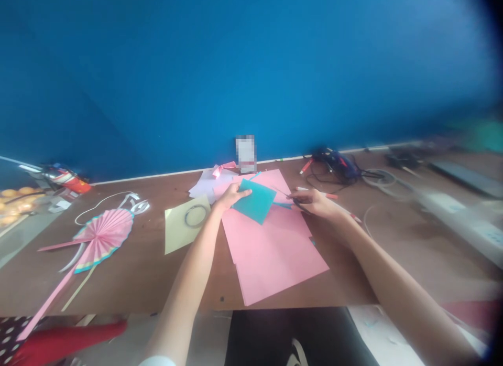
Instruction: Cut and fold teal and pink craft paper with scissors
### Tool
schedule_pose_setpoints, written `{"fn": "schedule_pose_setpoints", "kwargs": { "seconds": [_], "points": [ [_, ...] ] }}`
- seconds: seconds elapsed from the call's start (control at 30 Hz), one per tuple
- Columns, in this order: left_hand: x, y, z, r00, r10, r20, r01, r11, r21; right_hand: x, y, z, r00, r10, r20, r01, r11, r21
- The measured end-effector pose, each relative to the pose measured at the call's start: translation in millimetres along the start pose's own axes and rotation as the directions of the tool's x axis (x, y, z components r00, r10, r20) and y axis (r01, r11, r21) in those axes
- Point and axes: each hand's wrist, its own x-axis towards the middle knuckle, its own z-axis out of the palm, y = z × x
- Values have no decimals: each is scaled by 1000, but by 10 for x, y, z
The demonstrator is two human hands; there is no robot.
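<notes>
My left hand (231, 196) is closed on the edge of a teal square of paper (258, 202), thumb on top. Beneath it lie several pink paper sheets (275, 256), and a narrow blue strip (282, 205) shows at the square's right side. Over the right edge of the pink sheets, my right hand (310, 202) is closed round what looks like a pair of scissors (297, 200). Their thin blades point left toward the teal paper, apart from it. A red and white pen (329, 195) lies close by that hand.
Left of the sheets is a pale yellow paper (176, 232) with a ring (195, 216) on it. A pleated pink paper fan (104, 232) lies farther left. A phone-like upright object (245, 153) stands by the wall. Dark cables (340, 167) and a power strip (459, 219) are at right.
</notes>
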Motion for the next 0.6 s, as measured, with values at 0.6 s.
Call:
{"fn": "schedule_pose_setpoints", "kwargs": {
  "seconds": [0.6],
  "points": [
    [11, -30, -16, 1000, 19, 16, -18, 1000, -26, 23, 46, 42, 998, 1, 56, -1, 1000, -5]
  ]
}}
